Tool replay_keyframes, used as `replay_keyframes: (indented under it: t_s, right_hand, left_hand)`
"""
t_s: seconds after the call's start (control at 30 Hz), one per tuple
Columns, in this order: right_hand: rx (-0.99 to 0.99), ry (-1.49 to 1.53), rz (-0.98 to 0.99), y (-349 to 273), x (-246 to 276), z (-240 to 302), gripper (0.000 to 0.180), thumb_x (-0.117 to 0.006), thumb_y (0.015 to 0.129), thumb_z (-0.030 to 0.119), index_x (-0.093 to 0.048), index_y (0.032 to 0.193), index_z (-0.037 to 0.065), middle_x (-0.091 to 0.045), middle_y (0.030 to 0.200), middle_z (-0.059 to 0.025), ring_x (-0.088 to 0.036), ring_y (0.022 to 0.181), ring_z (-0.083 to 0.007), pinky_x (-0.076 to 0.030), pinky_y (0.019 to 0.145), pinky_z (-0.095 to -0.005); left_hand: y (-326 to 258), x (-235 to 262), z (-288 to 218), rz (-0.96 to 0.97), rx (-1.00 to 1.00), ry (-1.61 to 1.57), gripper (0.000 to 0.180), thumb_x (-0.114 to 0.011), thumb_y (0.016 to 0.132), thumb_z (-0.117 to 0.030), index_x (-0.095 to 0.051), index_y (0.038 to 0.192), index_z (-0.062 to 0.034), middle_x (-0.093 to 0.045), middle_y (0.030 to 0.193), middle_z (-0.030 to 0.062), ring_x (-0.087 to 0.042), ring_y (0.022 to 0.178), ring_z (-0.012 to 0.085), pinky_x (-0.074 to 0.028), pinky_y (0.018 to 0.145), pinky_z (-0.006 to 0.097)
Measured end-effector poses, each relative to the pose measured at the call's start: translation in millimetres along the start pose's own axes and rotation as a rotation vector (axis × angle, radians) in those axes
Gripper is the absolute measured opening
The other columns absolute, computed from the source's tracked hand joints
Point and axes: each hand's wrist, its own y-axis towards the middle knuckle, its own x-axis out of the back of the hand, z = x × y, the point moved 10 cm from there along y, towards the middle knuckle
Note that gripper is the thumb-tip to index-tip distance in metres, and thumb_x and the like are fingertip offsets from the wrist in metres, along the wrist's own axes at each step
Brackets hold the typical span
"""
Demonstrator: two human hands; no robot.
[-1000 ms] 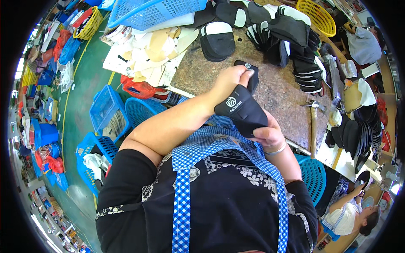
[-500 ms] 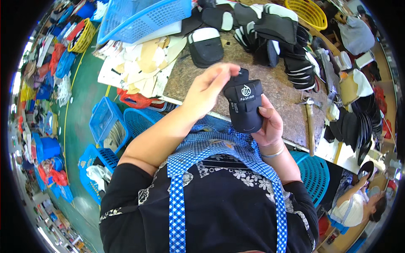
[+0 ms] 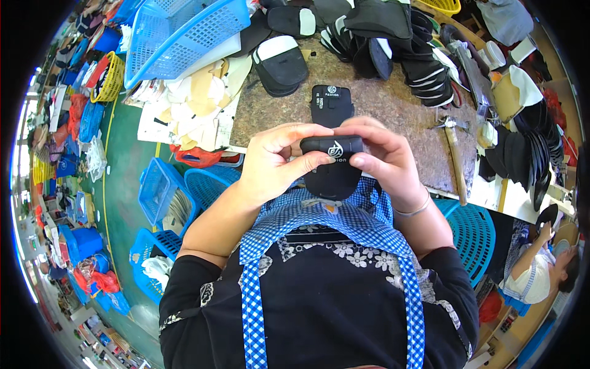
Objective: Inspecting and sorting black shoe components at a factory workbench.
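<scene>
A black rounded flat piece with a white emblem (image 3: 332, 182) is held in front of my apron, its far end bent up into a fold facing me. My left hand (image 3: 276, 158) pinches the fold's left side, thumb in front and fingers behind. My right hand (image 3: 390, 161) pinches the right side the same way. Just beyond my fingers, a similar black piece with a white emblem (image 3: 330, 106) lies flat on the worktable (image 3: 405, 154). Farther left lies a stack of black rounded pieces with a white end (image 3: 281, 72).
A hammer (image 3: 455, 161) lies on the table at right. Piles of black-and-white pieces (image 3: 424, 77) fill the back right. Cream cut sheets (image 3: 200, 101) and a blue basket (image 3: 190, 46) stand at left. A co-worker (image 3: 531, 270) sits at lower right.
One black piece now lies on the table beyond my hands. My left hand has come down beside my right, and both now grip the other piece, its far end bent up.
</scene>
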Motion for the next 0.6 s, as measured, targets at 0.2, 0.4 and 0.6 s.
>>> replay_keyframes:
  t_s: [0.2,0.4,0.6]
  right_hand:
    - [-0.257,0.380,-0.016,-5.0,-10.1,-28.3,0.022,-0.059,0.078,0.000,-0.058,0.100,-0.004,-0.059,0.095,-0.0053,-0.056,0.088,-0.0117,-0.044,0.081,-0.0240]
    - [-0.378,0.644,-0.080,-7.1,-7.2,-47.3,0.023,-0.055,0.083,0.007,-0.056,0.102,-0.005,-0.061,0.094,-0.0121,-0.059,0.084,-0.0158,-0.048,0.078,-0.0278]
    - [-0.543,0.868,-0.100,-15.0,-8.1,-79.7,0.028,-0.053,0.085,0.012,-0.052,0.106,-0.006,-0.061,0.096,-0.0136,-0.060,0.087,-0.0185,-0.048,0.080,-0.0306]
  left_hand:
    - [-5.1,5.4,17.2,-0.099,0.102,-0.250,0.028,-0.064,0.073,0.004,-0.056,0.100,0.0025,-0.062,0.092,0.0114,-0.061,0.077,0.0109,-0.049,0.067,0.021]
    - [-3.6,-4.2,29.9,-0.085,0.251,-0.616,0.022,-0.064,0.074,0.005,-0.056,0.094,0.0036,-0.064,0.083,0.0104,-0.062,0.076,0.0130,-0.050,0.067,0.023]
    - [-5.0,7.0,19.8,-0.042,0.077,0.072,0.020,-0.060,0.077,0.003,-0.057,0.097,0.0030,-0.063,0.086,0.0104,-0.061,0.078,0.0136,-0.050,0.071,0.026]
